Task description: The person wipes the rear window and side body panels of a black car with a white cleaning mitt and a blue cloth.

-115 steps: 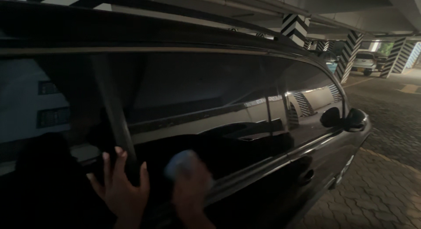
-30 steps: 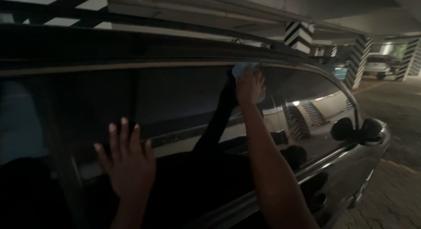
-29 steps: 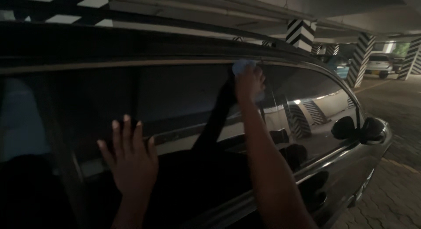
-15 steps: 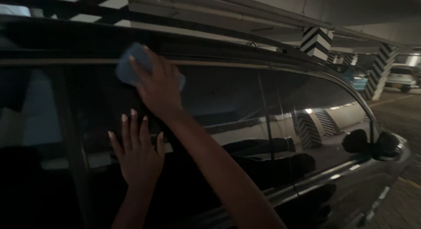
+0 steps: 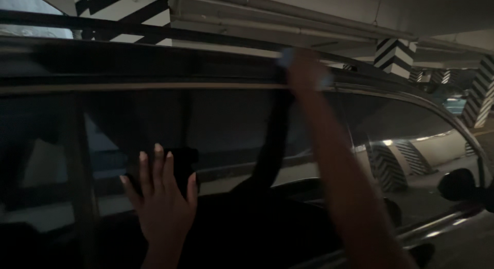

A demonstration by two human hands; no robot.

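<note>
Up at the top edge of the black car's side window [image 5: 226, 125], the right hand [image 5: 303, 71] presses a pale blue cloth [image 5: 286, 57] against the chrome trim strip [image 5: 154, 87], fingers clamped over it, though motion blur hides the exact grip. Lower on that window, the left hand [image 5: 163, 197] lies flat and open, fingers spread upward, likely bracing. The cloth is bunched, so no long axis shows.
</note>
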